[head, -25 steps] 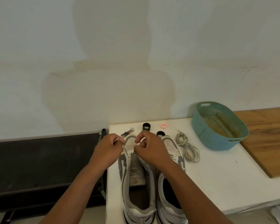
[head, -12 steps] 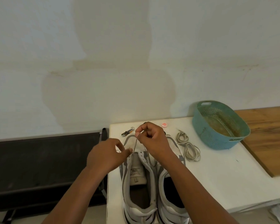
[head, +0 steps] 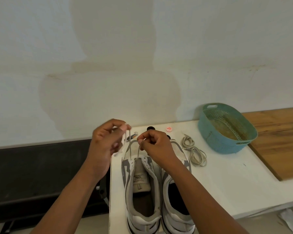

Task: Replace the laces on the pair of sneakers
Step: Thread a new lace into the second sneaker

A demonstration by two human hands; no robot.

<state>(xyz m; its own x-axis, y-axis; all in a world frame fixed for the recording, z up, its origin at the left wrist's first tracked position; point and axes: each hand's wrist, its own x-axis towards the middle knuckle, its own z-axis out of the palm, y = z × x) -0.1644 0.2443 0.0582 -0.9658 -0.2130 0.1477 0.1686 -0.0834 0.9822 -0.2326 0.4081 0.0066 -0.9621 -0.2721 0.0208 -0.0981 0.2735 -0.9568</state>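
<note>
Two white and grey sneakers stand side by side on the white table (head: pixel 227 186), toes pointing away from me. The left sneaker (head: pixel 139 186) has a grey lace (head: pixel 130 150) threaded only through its eyelets nearest the toe. My left hand (head: pixel 107 144) is raised above the table's left edge and pinches one end of that lace. My right hand (head: pixel 156 146) pinches the other end over the toe. The right sneaker (head: pixel 174 200) lies partly under my right forearm. A second, loose grey lace (head: pixel 194 152) is coiled on the table to the right of the shoes.
A teal perforated basket (head: pixel 227 129) stands at the back right, next to a wooden board (head: pixel 281 137). Small items lie behind the shoes: a metal clip (head: pixel 132 136), a black cap (head: pixel 150 128) and a red-white disc (head: pixel 168 129). A dark bench (head: pixel 41 169) lies left of the table.
Both hands have lifted away from the shoe's toe, drawing the two lace ends up through the eyelets. My left hand moved up and to the left, blurred by motion.
</note>
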